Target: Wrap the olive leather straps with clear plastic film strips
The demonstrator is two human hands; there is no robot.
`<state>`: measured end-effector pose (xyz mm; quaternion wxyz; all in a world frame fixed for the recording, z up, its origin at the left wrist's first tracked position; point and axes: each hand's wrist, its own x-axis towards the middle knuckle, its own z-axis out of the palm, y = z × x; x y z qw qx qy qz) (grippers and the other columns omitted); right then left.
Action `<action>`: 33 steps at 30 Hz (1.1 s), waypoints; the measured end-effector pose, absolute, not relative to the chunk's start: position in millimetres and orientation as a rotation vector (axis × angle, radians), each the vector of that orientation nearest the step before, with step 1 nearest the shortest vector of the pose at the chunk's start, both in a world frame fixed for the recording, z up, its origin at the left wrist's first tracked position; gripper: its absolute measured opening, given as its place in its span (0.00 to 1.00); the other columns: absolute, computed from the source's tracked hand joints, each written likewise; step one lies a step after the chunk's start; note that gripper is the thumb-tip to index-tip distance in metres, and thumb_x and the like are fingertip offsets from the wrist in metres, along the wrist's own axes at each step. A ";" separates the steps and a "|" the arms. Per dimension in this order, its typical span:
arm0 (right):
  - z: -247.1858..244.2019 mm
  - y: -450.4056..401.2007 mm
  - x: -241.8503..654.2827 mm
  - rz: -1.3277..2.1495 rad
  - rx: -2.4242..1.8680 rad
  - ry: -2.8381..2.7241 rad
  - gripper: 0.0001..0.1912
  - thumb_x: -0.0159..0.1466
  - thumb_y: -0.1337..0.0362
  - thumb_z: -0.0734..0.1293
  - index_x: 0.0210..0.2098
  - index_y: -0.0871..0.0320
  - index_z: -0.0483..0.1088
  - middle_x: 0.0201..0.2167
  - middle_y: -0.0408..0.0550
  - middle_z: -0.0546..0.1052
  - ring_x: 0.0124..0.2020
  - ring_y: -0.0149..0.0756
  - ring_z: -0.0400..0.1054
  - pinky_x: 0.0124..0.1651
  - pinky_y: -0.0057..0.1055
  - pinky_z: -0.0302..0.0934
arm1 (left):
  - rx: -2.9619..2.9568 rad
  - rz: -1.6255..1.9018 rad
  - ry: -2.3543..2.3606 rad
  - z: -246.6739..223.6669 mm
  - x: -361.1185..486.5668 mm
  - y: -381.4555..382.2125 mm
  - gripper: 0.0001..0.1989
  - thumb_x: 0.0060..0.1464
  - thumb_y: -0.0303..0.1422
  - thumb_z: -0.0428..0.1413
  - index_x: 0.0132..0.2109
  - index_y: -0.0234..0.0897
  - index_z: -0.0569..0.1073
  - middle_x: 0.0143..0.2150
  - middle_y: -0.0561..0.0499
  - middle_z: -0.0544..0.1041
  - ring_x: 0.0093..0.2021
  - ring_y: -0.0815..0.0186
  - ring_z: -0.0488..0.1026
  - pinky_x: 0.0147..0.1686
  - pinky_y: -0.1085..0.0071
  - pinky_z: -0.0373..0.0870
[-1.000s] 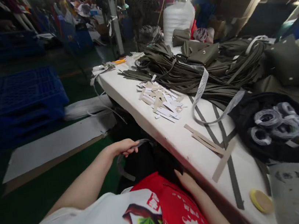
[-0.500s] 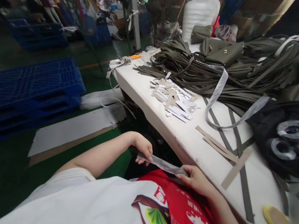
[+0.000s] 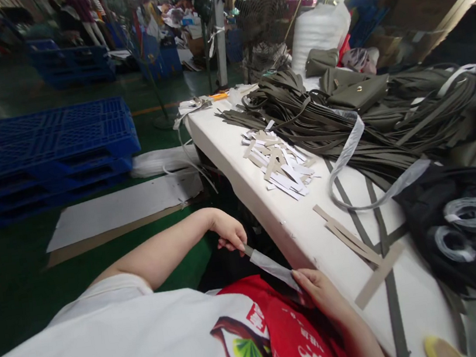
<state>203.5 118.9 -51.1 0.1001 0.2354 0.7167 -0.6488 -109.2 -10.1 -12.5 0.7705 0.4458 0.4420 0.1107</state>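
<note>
Over my lap, a short olive-grey strap is partly covered by a whitish translucent plastic sleeve. My left hand pinches the bare end of the strap between thumb and fingers. Lower and to the right, close to the table edge, my right hand grips the far end of the plastic sleeve, thumb on top. Its fingertips are partly hidden under the sleeve. Strap and sleeve slant down from left to right between the two hands.
On the white table lie a pile of small strips, a heap of olive straps, a long plastic band and coiled clear rolls on black cloth. A yellow tape roll sits nearby. Blue pallets stand left.
My left hand has shifted slightly right, and the strap's bare end now shows beyond the sleeve. My right hand has moved a little right and down along with the sleeve.
</note>
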 end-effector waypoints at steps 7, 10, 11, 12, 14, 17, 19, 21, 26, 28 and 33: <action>-49.5 113.7 200.3 -1.998 0.680 2.149 0.30 0.64 0.39 0.58 0.27 0.60 0.70 0.21 0.45 0.75 0.17 0.28 0.60 0.22 0.26 0.53 | 1.008 0.318 0.948 -10.3 -108.8 -6.7 0.13 0.54 0.43 0.60 0.43 0.41 0.78 0.17 0.58 0.63 0.13 0.72 0.58 0.13 0.76 0.61; -52.9 115.9 203.1 -2.070 0.734 2.114 0.31 0.64 0.38 0.58 0.29 0.60 0.72 0.21 0.45 0.75 0.17 0.28 0.62 0.23 0.25 0.55 | 0.991 0.379 0.945 -7.9 -106.3 -6.6 0.16 0.54 0.44 0.61 0.46 0.41 0.78 0.20 0.55 0.69 0.16 0.71 0.63 0.17 0.76 0.66; -53.8 116.8 204.4 -2.083 0.750 2.115 0.31 0.64 0.38 0.58 0.27 0.60 0.72 0.20 0.45 0.74 0.17 0.28 0.61 0.22 0.25 0.54 | 0.977 0.408 0.945 -6.8 -106.3 -6.9 0.16 0.54 0.44 0.61 0.46 0.41 0.78 0.22 0.55 0.71 0.17 0.71 0.65 0.18 0.76 0.66; -54.3 117.4 205.4 -2.084 0.759 2.125 0.32 0.64 0.37 0.57 0.25 0.60 0.71 0.17 0.44 0.72 0.15 0.27 0.59 0.21 0.25 0.53 | 0.968 0.433 0.944 -6.0 -106.5 -7.1 0.16 0.54 0.44 0.61 0.46 0.40 0.78 0.22 0.54 0.73 0.17 0.71 0.66 0.18 0.77 0.66; -54.1 117.4 205.7 -2.073 0.758 2.157 0.33 0.63 0.37 0.58 0.21 0.60 0.69 0.14 0.42 0.69 0.13 0.26 0.56 0.19 0.25 0.50 | 0.973 0.458 0.934 -5.4 -105.9 -7.0 0.16 0.54 0.44 0.61 0.45 0.39 0.78 0.22 0.53 0.74 0.17 0.71 0.66 0.17 0.77 0.64; -52.0 115.0 202.8 -2.086 0.751 2.170 0.33 0.62 0.36 0.60 0.20 0.59 0.67 0.13 0.42 0.68 0.12 0.25 0.54 0.17 0.25 0.48 | 1.001 0.453 0.919 -7.0 -102.1 -5.1 0.15 0.55 0.44 0.61 0.43 0.38 0.79 0.22 0.52 0.75 0.18 0.69 0.69 0.17 0.77 0.65; -51.1 113.5 200.4 -2.099 0.761 2.160 0.32 0.62 0.36 0.60 0.20 0.59 0.67 0.13 0.42 0.68 0.12 0.26 0.55 0.17 0.24 0.48 | 0.998 0.426 0.906 -8.3 -98.7 -3.5 0.15 0.54 0.44 0.61 0.42 0.38 0.79 0.23 0.51 0.77 0.19 0.68 0.71 0.18 0.76 0.67; -51.3 112.7 198.9 -2.110 0.780 2.148 0.32 0.62 0.36 0.59 0.21 0.60 0.68 0.13 0.42 0.68 0.13 0.26 0.58 0.18 0.24 0.50 | 1.002 0.390 0.880 -9.0 -95.7 -1.7 0.16 0.55 0.45 0.61 0.43 0.38 0.78 0.24 0.50 0.78 0.20 0.67 0.72 0.19 0.75 0.68; -51.9 111.5 197.4 -2.058 0.807 2.186 0.33 0.61 0.35 0.59 0.23 0.60 0.70 0.13 0.41 0.68 0.13 0.26 0.57 0.18 0.24 0.50 | 0.953 0.361 0.854 -9.5 -87.4 3.4 0.15 0.54 0.44 0.61 0.41 0.38 0.76 0.27 0.50 0.79 0.22 0.67 0.75 0.23 0.74 0.72; -49.7 111.9 197.6 -2.004 0.803 2.246 0.33 0.63 0.36 0.59 0.23 0.60 0.70 0.13 0.41 0.67 0.14 0.26 0.55 0.19 0.24 0.49 | 0.913 0.375 0.873 -9.3 -81.4 4.6 0.15 0.55 0.46 0.59 0.40 0.39 0.76 0.26 0.50 0.78 0.21 0.66 0.74 0.21 0.74 0.71; -44.3 118.3 200.4 -2.008 0.705 2.388 0.28 0.64 0.42 0.61 0.29 0.61 0.73 0.22 0.46 0.73 0.24 0.32 0.64 0.30 0.28 0.58 | 0.905 0.356 0.814 1.7 -58.7 2.0 0.22 0.59 0.49 0.53 0.29 0.37 0.77 0.12 0.57 0.57 0.10 0.72 0.52 0.09 0.76 0.48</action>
